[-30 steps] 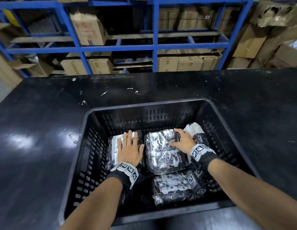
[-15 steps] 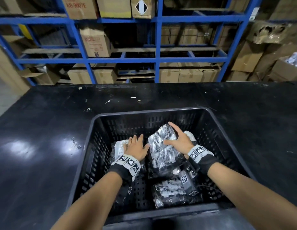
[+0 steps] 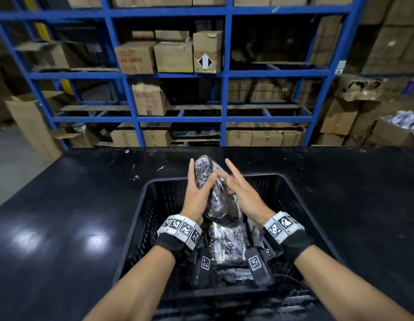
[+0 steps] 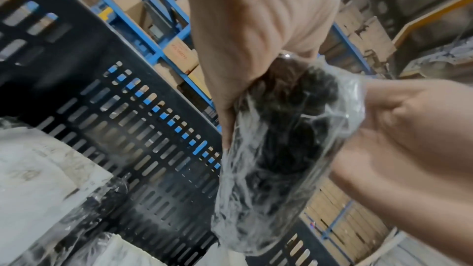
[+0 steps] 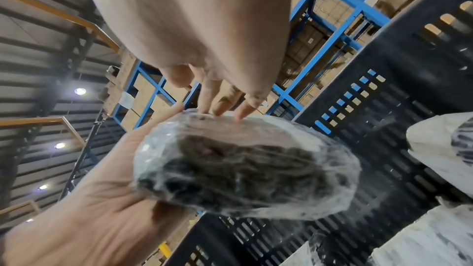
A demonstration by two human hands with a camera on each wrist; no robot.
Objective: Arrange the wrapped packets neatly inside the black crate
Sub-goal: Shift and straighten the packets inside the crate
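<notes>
A wrapped packet (image 3: 216, 200), dark contents under clear film, stands on end above the black crate (image 3: 155, 216). My left hand (image 3: 196, 191) grips it from the left, thumb across its front and fingers behind. My right hand (image 3: 238, 188) is on its right side with fingers spread and straight, the fingertips (image 5: 217, 108) touching the film. The left wrist view shows the packet (image 4: 276, 149) between both palms; the right wrist view shows its end (image 5: 243, 169). Several other packets (image 3: 226, 244) lie on the crate floor below my wrists.
The crate sits on a black table (image 3: 62, 216) near its front edge. Behind the table stands a blue shelving rack (image 3: 225, 89) with cardboard boxes (image 3: 173, 54). An open box of wrapped items (image 3: 405, 121) is at the far right.
The middle packet was tipped up by my right hand, then lifted out of the crate bottom by both hands and held upright. The head view has tilted upward.
</notes>
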